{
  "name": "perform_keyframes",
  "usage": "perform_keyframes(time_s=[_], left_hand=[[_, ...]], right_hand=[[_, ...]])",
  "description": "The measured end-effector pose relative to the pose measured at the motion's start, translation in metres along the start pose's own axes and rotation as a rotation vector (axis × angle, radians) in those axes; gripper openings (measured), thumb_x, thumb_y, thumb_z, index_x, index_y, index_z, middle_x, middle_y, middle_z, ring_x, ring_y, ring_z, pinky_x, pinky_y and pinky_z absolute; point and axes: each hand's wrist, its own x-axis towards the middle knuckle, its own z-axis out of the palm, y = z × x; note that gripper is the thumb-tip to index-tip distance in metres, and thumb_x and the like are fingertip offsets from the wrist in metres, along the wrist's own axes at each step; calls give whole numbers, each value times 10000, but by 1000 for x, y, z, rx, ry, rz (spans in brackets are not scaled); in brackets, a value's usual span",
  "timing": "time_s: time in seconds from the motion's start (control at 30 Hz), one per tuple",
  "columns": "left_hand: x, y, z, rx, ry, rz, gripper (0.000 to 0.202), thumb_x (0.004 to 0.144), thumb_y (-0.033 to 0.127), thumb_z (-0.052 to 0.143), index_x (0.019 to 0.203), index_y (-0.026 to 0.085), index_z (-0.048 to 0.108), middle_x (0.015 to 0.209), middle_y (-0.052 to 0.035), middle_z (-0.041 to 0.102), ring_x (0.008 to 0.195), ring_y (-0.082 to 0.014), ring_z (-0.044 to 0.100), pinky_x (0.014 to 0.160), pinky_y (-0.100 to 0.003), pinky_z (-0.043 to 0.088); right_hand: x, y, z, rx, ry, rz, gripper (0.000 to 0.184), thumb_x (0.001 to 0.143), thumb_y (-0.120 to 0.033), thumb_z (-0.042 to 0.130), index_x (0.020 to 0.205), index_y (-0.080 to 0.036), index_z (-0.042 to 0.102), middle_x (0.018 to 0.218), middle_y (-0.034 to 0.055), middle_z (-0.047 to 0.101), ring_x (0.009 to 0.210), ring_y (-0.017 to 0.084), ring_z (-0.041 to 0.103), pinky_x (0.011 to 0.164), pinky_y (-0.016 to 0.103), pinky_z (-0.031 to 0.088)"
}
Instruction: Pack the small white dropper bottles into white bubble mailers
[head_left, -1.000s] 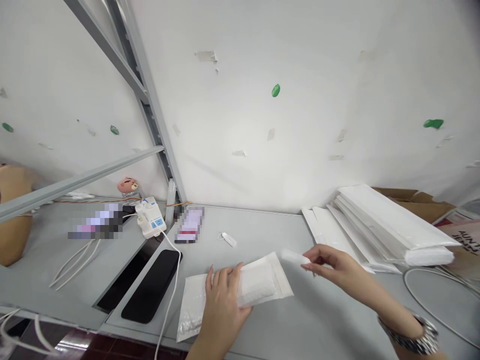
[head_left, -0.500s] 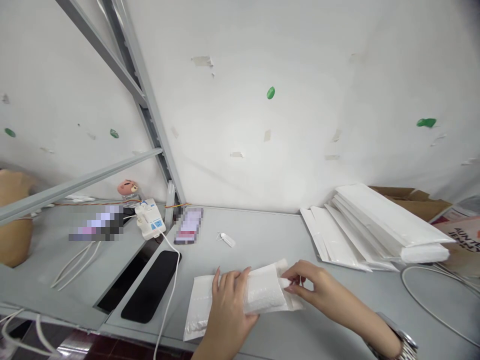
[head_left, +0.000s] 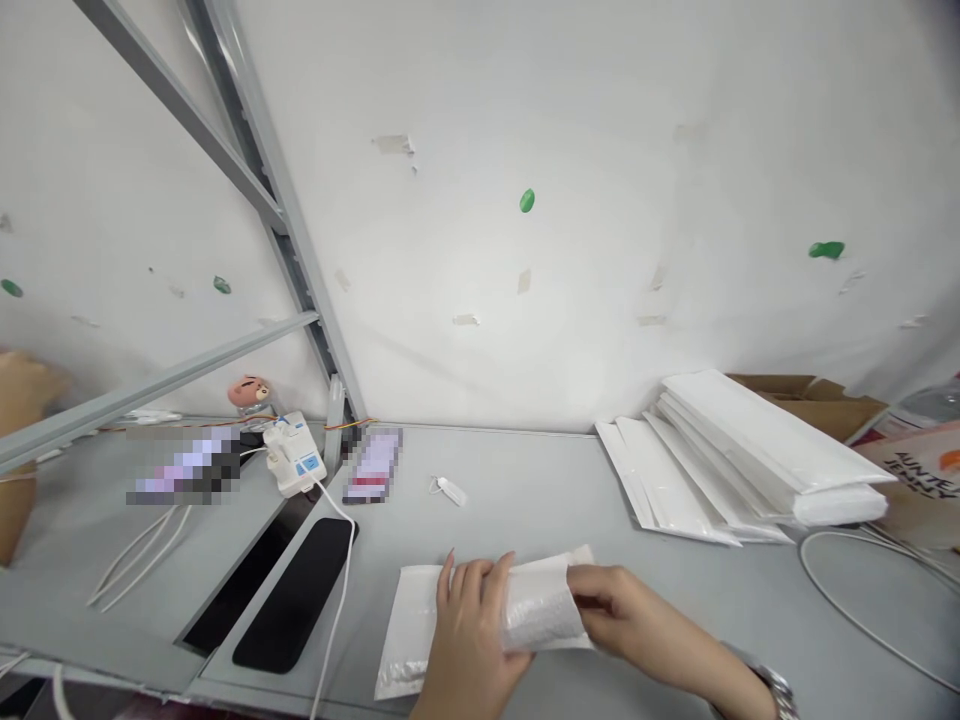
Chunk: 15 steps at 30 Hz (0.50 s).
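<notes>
A white bubble-wrap packet lies on a padded white mailer at the lower middle of the frame, on the grey counter. The left hand has its grip closed over the packet, seemingly to keep it steady, while the right hand grips its right end. A stack of white mailers lies further right.

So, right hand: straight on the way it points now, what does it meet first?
The right hand is already against the white bubble mailer, so that comes first. Just beyond it lies the left hand, though depth is hard to judge here.
</notes>
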Motion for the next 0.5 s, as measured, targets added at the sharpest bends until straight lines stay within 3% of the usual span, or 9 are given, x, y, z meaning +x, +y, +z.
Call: perform_keyframes(time_s=[0.17, 0.23, 0.3, 0.37, 0.5], left_hand=[[-2, -5, 4, 76, -58, 73, 638, 678, 405, 659, 1263, 233, 473, 1001, -57, 601, 988, -229, 540, 1062, -464, 239], [-5, -12, 9, 130, -114, 154, 803, 652, 611, 618, 1325, 227, 407, 1097, -91, 594, 1044, -264, 529, 1034, -495, 263], [-9, -18, 18, 193, -116, 216, 1073, 495, 809, 554, 1361, 205, 365, 1231, -154, 538, 1140, -351, 472, 1004, -568, 251], [-13, -24, 28, 251, -89, 225, 1199, 397, 876, 505, 1367, 187, 361, 1307, -196, 481, 1210, -415, 399, 996, -625, 200], [-15, -31, 32, 304, -133, 241, 1119, 482, 850, 498, 1375, 190, 356, 1328, -203, 474, 1229, -401, 396, 1005, -649, 147]], right_hand=[[-10, -6, -30, -148, 172, -56, 196, 830, -299, 515, 830, -210, 690, 864, 41, 678, 844, 184, 606, 792, 291, 468], [-1, -15, -47, -198, 312, -99, 211, 848, -334, 508, 847, -210, 679, 869, 47, 662, 851, 175, 599, 788, 291, 463], [23, -23, -53, -226, 348, -177, 207, 857, -321, 508, 927, -211, 668, 933, 53, 636, 842, 157, 591, 761, 276, 469], [62, -25, -46, -285, 279, -233, 211, 849, -257, 527, 1003, -192, 655, 1007, 74, 601, 834, 140, 591, 774, 271, 472], [146, -8, 2, -618, 95, -305, 282, 824, -202, 570, 1098, -207, 635, 1132, 130, 549, 1090, 235, 500, 914, 374, 406]])
